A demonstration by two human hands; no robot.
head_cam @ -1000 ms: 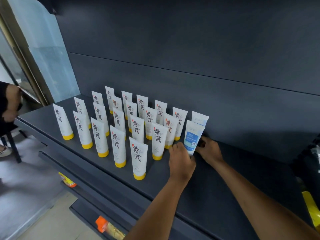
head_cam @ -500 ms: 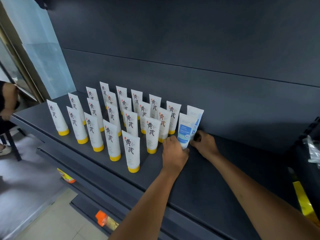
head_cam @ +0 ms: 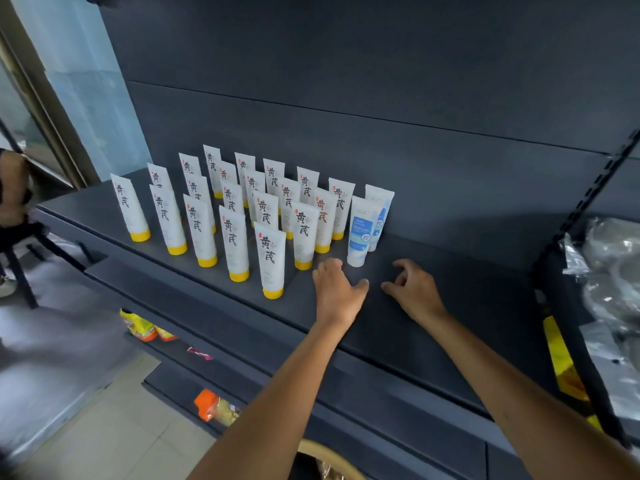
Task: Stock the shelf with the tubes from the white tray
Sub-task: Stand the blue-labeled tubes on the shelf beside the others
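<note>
Several white tubes with yellow caps (head_cam: 269,261) stand cap-down in rows on the dark shelf (head_cam: 433,306). At the right end of the rows stand two white-and-blue tubes: the front one (head_cam: 361,233) and a second (head_cam: 380,209) just behind it. My left hand (head_cam: 337,292) hovers over the shelf just in front of the front blue tube, fingers apart and holding nothing. My right hand (head_cam: 414,289) is a little to the right, fingers loosely curled and also holding nothing. Neither hand touches a tube. The white tray is not in view.
Lower shelves hold orange and yellow snack packets (head_cam: 143,327) (head_cam: 214,408). Clear plastic-wrapped goods (head_cam: 609,282) fill the neighbouring bay at right, behind a slotted upright (head_cam: 581,209). A person's arm (head_cam: 14,188) and a stool are at far left.
Both hands have let go of the front blue tube and drawn back toward me. The tube now stands on its own.
</note>
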